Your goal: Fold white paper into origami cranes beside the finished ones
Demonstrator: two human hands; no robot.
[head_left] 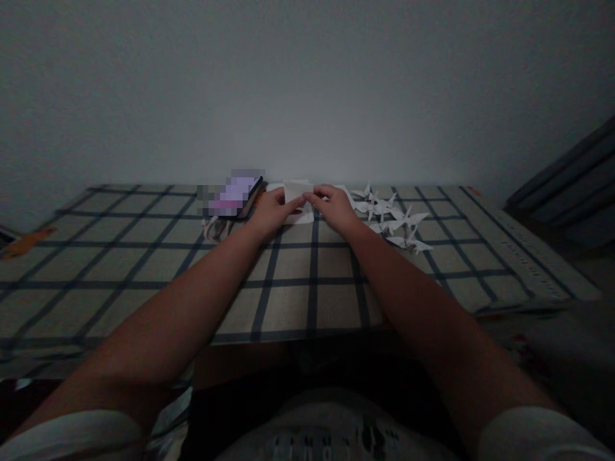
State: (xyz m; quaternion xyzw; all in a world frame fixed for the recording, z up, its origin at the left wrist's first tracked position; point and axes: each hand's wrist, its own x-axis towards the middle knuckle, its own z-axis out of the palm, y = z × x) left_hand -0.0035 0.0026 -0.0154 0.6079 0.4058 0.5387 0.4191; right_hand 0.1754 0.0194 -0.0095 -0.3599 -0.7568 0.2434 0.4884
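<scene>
Between my two hands is a small white sheet of paper, held up near the far side of the table. My left hand grips its left and lower part, the thumb across the front. On the other edge, my right hand pinches the paper with thumb and fingertips. More white paper lies on the cloth beneath and behind my hands. To the right of my right hand sits a group of several folded white paper cranes.
A phone with a lit, blurred screen leans left of my hands, a pale cable beside it. The checked tablecloth covers the table up to the wall. An orange item lies at the far left.
</scene>
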